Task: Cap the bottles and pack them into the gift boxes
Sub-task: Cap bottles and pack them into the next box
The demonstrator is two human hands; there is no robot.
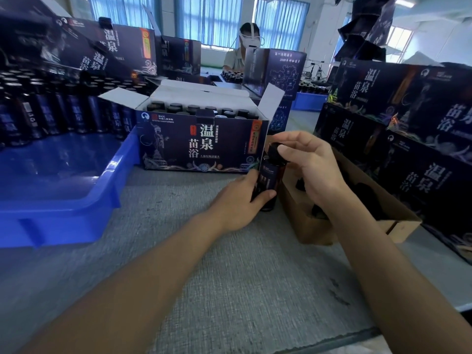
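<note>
- My left grip point(238, 203) wraps the bottle point(269, 178); my right grip point(315, 166) pinches its cap point(273, 150), seemingly mid-capping.
- The gift box point(201, 145) looks nearly full; spare bottles point(51, 111) wait in the blue tray point(76, 203).

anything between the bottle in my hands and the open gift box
Only the box's own parts: the bottle sits beside the right front corner of the open gift box, so its front wall and upright side flap stand between.

One bottle point(270, 175); one left hand point(236, 203), one right hand point(310, 162) (a pair); left of the bottle one open box point(201, 146), one tray point(63, 213); right, one carton point(306, 226).
</note>
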